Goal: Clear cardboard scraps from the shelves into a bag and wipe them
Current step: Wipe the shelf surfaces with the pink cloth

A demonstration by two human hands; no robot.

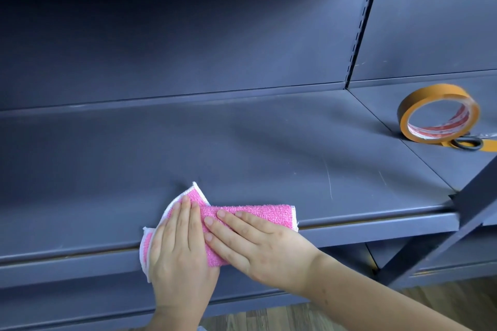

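Observation:
A pink cloth (265,213) with white edging lies folded over the front edge of the dark grey shelf (242,148). My left hand (180,252) lies flat on the cloth's left part, fingers straight and pointing away from me. My right hand (258,244) presses flat on the cloth's right part, fingers straight and angled to the upper left. Both hands touch at the fingertips. No cardboard scraps or bag are in view.
A roll of orange-brown tape (438,113) stands on edge on the neighbouring shelf to the right, with scissors (468,142) lying beside it. A slotted upright (363,19) divides the two bays. A diagonal frame bar (462,223) crosses at right. Wood floor (269,317) shows below.

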